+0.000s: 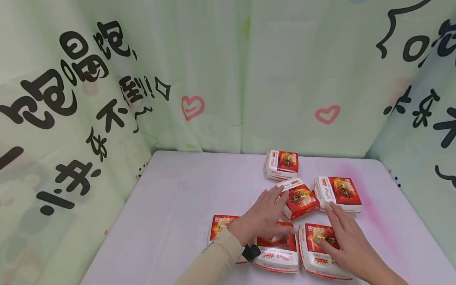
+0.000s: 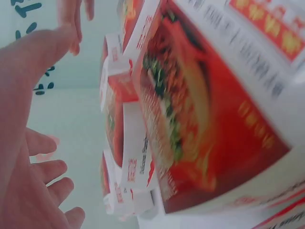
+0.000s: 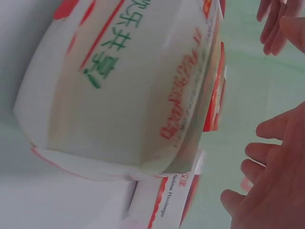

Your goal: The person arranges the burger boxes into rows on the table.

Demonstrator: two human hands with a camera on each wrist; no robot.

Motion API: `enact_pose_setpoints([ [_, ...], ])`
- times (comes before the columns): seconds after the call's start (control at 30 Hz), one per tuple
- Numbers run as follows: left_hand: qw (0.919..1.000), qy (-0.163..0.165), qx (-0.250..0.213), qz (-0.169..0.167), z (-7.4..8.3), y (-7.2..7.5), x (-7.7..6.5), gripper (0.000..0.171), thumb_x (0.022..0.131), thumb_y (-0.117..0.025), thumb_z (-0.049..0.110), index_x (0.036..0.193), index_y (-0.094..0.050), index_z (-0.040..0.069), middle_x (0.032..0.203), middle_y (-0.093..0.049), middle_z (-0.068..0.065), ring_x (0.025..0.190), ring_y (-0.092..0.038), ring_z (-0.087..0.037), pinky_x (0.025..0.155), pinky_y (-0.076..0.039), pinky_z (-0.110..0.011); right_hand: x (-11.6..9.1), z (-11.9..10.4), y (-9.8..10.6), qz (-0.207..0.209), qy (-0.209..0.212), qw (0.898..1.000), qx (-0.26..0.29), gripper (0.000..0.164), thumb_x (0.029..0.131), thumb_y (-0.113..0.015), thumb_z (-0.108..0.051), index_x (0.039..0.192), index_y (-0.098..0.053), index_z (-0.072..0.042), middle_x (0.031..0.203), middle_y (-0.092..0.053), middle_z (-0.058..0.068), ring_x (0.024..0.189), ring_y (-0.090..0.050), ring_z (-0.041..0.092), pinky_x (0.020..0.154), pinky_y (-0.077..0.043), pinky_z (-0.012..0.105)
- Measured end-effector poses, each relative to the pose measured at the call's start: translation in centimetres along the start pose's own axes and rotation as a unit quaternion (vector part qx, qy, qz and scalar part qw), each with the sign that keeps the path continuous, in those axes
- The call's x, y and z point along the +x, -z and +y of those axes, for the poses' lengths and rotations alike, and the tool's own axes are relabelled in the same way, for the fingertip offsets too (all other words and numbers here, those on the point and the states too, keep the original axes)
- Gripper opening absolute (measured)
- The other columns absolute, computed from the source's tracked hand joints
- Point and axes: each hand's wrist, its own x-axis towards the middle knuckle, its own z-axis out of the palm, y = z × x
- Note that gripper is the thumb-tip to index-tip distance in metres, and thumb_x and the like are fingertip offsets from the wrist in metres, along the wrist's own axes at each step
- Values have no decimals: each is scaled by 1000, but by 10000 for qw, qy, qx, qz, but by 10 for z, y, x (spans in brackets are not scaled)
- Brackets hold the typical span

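My left hand [image 1: 265,215] is spread with loosely extended fingers, its fingertips overlapping a tilted red-and-white hamburger box [image 1: 303,202] in the head view. Below its thumb lies the front middle hamburger box [image 1: 278,255], partly covered by that hand. The front left hamburger box [image 1: 221,225] is mostly hidden behind the left forearm. Over the front right hamburger box [image 1: 320,259] is my right hand [image 1: 347,239], fingers extended, fingertips near the lower edge of the right rear hamburger box [image 1: 343,192]. Both wrist views show uncurled fingers with nothing gripped.
At the table's far edge stands another hamburger box [image 1: 281,166]. The white tabletop [image 1: 171,206] extends left of the boxes. Pale green curtains [image 1: 221,71] with black writing and heart outlines enclose the back and sides. A small black device [image 1: 251,252] sits at the left wrist.
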Motion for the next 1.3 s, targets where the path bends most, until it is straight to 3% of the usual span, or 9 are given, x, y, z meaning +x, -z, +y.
enact_pose_setpoints([
  [0.2, 9994, 163, 307, 75, -12, 5, 9, 90, 77, -50, 63, 144, -11, 18, 149, -14, 0, 138, -10, -15, 112, -18, -34, 17, -8, 5, -99, -200, 9996, -169, 101, 74, -58, -60, 145, -5, -11, 146, -12, 21, 129, -14, 42, 94, -20, 69],
  [0.57, 9977, 141, 649, 95, -22, 1, 29, 89, 75, -64, 52, 143, -16, 20, 147, -20, -2, 136, -17, -19, 110, -25, -35, 49, -20, 0, 118, -154, 9986, -502, 106, 69, -66, -55, 143, -11, -3, 143, -19, 25, 128, -18, 43, 98, -21, 65],
  [0.87, 9958, 125, 894, -161, -18, 3, 52, 90, 73, -68, 45, 143, -15, 25, 146, -22, 0, 135, -21, -16, 110, -25, -30, 67, -25, -9, -41, -253, 9972, -707, 102, 71, -62, -59, 137, -23, 9, 143, -18, 29, 128, -17, 46, 100, -19, 64],
  [1.07, 9953, -61, 938, -242, -10, 8, 59, 91, 70, -73, 42, 142, -18, 28, 145, -26, 3, 135, -23, -16, 109, -27, -31, 75, -28, -12, -104, -397, 9973, -603, 100, 70, -65, -55, 136, -24, 9, 142, -18, 31, 129, -16, 47, 100, -17, 65],
  [1.3, 9930, -75, 1118, -369, -4, 13, 64, 84, 75, -70, 34, 142, -18, 33, 146, -26, 3, 135, -25, -18, 109, -26, -34, 85, -31, -19, -285, -517, 9964, -616, 104, 69, -66, -56, 135, -24, 12, 140, -19, 32, 129, -14, 49, 100, -17, 65],
])
